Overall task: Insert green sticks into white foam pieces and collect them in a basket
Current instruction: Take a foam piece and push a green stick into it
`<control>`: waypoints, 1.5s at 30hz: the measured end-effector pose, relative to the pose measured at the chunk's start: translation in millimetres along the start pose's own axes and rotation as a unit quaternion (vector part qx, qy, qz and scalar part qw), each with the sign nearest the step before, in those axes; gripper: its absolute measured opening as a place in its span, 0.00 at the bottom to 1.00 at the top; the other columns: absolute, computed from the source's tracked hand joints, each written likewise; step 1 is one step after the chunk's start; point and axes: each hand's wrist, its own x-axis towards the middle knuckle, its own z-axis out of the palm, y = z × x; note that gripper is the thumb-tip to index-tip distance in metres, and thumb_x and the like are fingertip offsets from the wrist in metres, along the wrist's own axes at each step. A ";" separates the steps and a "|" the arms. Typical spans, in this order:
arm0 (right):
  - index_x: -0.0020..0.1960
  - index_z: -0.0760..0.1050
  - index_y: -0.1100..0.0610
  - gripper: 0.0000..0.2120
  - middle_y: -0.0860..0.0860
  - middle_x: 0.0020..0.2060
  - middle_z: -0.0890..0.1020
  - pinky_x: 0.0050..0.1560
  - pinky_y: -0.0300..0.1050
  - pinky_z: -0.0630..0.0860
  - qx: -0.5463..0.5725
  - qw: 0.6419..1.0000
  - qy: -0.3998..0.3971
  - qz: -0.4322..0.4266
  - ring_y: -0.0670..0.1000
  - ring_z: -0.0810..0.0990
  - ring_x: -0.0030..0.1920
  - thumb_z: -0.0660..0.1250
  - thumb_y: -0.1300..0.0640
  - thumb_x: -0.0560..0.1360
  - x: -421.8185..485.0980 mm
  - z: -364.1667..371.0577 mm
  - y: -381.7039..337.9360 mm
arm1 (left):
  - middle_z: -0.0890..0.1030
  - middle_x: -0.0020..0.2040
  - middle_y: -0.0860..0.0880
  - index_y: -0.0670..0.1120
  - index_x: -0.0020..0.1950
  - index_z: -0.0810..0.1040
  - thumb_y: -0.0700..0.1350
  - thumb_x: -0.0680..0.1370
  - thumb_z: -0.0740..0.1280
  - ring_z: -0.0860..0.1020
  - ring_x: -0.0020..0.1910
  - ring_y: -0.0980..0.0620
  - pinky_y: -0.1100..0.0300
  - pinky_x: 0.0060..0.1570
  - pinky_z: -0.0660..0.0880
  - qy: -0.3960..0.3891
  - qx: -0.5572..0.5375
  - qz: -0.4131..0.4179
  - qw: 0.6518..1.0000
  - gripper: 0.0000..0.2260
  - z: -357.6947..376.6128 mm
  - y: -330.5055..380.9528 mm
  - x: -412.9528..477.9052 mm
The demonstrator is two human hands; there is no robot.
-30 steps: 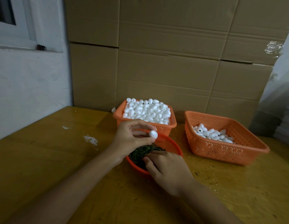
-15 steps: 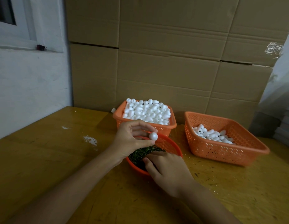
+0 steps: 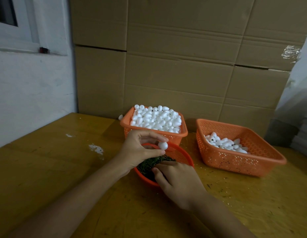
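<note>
My left hand (image 3: 139,152) pinches one white foam piece (image 3: 162,145) between thumb and fingertips, just above the round orange bowl (image 3: 182,154). A pile of green sticks (image 3: 149,164) lies in that bowl. My right hand (image 3: 178,181) reaches down into the sticks from the near side; its fingertips are buried among them, so whether they hold one is hidden. Behind the bowl stands an orange basket (image 3: 125,125) heaped with plain foam pieces (image 3: 156,119). To the right, a wider orange basket (image 3: 235,163) holds a small heap of foam pieces (image 3: 224,143).
Everything sits on a yellow wooden table (image 3: 63,169) with white smears at the left. Stacked cardboard boxes (image 3: 166,66) close off the back. A white wall (image 3: 29,86) runs along the left. One stray foam piece (image 3: 121,117) lies behind the full basket.
My left hand has lifted the foam piece a little and turned it. My right hand stays in the green sticks, almost unmoved.
</note>
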 end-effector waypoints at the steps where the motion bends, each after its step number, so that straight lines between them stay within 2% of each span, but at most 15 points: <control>1: 0.41 0.70 0.46 0.23 0.43 0.38 0.77 0.36 0.39 0.61 0.000 1.000 0.001 0.001 0.47 0.74 0.37 0.43 0.40 0.84 0.1 -0.2 -0.1 | 0.89 0.53 0.49 0.51 0.47 0.88 0.33 0.69 0.82 0.86 0.55 0.50 0.61 0.51 0.81 0.001 0.000 0.001 1.000 0.15 0.3 0.0 0.0; 3: 0.41 0.71 0.46 0.23 0.44 0.39 0.77 0.37 0.41 0.64 0.000 1.000 0.000 0.003 0.47 0.75 0.38 0.43 0.40 0.84 0.3 -0.5 -0.5 | 0.89 0.53 0.50 0.51 0.47 0.88 0.33 0.69 0.82 0.86 0.55 0.50 0.62 0.50 0.81 0.004 0.002 0.000 1.000 0.15 0.6 -0.4 -0.2; 10: 0.44 0.74 0.47 0.25 0.43 0.41 0.79 0.40 0.45 0.70 0.005 1.000 -0.006 0.014 0.47 0.76 0.39 0.43 0.40 0.84 0.1 -2.7 -2.3 | 0.89 0.52 0.50 0.51 0.49 0.89 0.37 0.69 0.82 0.87 0.54 0.50 0.57 0.53 0.82 0.008 0.010 -0.011 1.000 0.13 1.3 -1.3 0.6; 15: 0.44 0.75 0.48 0.26 0.44 0.41 0.79 0.39 0.44 0.70 0.010 1.000 -0.010 0.019 0.47 0.76 0.39 0.43 0.40 0.84 0.5 -2.4 -2.7 | 0.89 0.52 0.50 0.51 0.49 0.89 0.37 0.69 0.83 0.87 0.54 0.50 0.58 0.53 0.83 0.008 0.010 -0.012 1.000 0.13 0.8 -1.8 0.4; 22: 0.45 0.76 0.48 0.26 0.44 0.41 0.80 0.41 0.46 0.73 0.007 1.000 -0.019 0.023 0.47 0.77 0.39 0.43 0.39 0.83 0.7 -3.4 -2.7 | 0.89 0.50 0.51 0.51 0.49 0.89 0.37 0.69 0.83 0.87 0.51 0.51 0.62 0.49 0.81 0.010 0.013 -0.017 1.000 0.13 1.4 -1.3 0.5; 24: 0.47 0.78 0.48 0.22 0.44 0.42 0.81 0.40 0.44 0.72 0.013 0.999 -0.029 0.034 0.47 0.77 0.40 0.48 0.40 0.84 1.3 -4.3 -1.4 | 0.89 0.50 0.51 0.51 0.49 0.89 0.38 0.69 0.83 0.87 0.50 0.51 0.62 0.49 0.82 0.011 0.014 -0.019 1.000 0.13 1.8 -1.3 0.5; 27: 0.58 0.82 0.42 0.11 0.41 0.46 0.84 0.38 0.34 0.68 0.052 0.994 -0.046 0.079 0.43 0.79 0.44 0.62 0.43 0.82 5.5 -9.7 1.5 | 0.89 0.50 0.51 0.52 0.49 0.89 0.39 0.69 0.83 0.87 0.50 0.52 0.60 0.48 0.82 0.012 0.017 -0.022 1.000 0.13 2.2 -1.0 0.6; 29: 0.59 0.82 0.37 0.09 0.39 0.46 0.85 0.42 0.37 0.74 0.086 0.989 -0.067 0.102 0.41 0.81 0.46 0.66 0.42 0.81 8.5 -13.2 2.1 | 0.89 0.50 0.51 0.52 0.49 0.89 0.39 0.69 0.83 0.87 0.50 0.51 0.60 0.48 0.83 0.013 0.013 -0.022 1.000 0.13 2.0 -0.9 0.7; 32: 0.55 0.83 0.36 0.07 0.42 0.46 0.87 0.50 0.48 0.80 0.121 0.982 -0.074 0.122 0.43 0.83 0.47 0.69 0.41 0.79 10.7 -13.7 1.8 | 0.89 0.49 0.51 0.52 0.50 0.88 0.39 0.70 0.83 0.87 0.50 0.51 0.61 0.47 0.82 0.013 0.005 -0.021 1.000 0.13 2.2 -0.7 0.4; 34: 0.54 0.83 0.37 0.06 0.41 0.47 0.87 0.52 0.51 0.80 0.132 0.980 -0.074 0.127 0.43 0.83 0.49 0.70 0.41 0.79 10.4 -12.9 2.2 | 0.89 0.48 0.50 0.51 0.50 0.88 0.39 0.70 0.83 0.87 0.50 0.50 0.61 0.46 0.82 0.013 0.000 -0.023 1.000 0.13 2.7 -0.7 0.3; 38: 0.50 0.84 0.39 0.04 0.36 0.51 0.85 0.57 0.52 0.79 0.181 0.974 -0.039 0.129 0.40 0.81 0.54 0.75 0.42 0.76 9.3 -12.4 5.3 | 0.88 0.49 0.48 0.51 0.51 0.88 0.37 0.70 0.82 0.87 0.50 0.48 0.57 0.42 0.83 0.022 -0.018 -0.019 0.999 0.14 3.6 -0.2 0.7; 41: 0.49 0.83 0.39 0.04 0.35 0.53 0.82 0.59 0.49 0.77 0.210 0.969 0.005 0.126 0.38 0.79 0.57 0.76 0.43 0.75 8.3 -11.9 6.5 | 0.88 0.52 0.49 0.52 0.55 0.88 0.37 0.71 0.82 0.87 0.49 0.47 0.56 0.41 0.85 0.039 -0.032 -0.017 0.999 0.16 3.2 0.1 1.0; 45: 0.50 0.82 0.42 0.03 0.37 0.48 0.84 0.57 0.52 0.79 0.256 0.959 0.027 0.121 0.39 0.82 0.53 0.75 0.47 0.78 7.4 -11.4 8.7 | 0.88 0.54 0.49 0.51 0.59 0.87 0.39 0.72 0.81 0.87 0.46 0.44 0.55 0.44 0.84 0.044 -0.031 -0.025 0.998 0.17 3.3 -0.8 0.6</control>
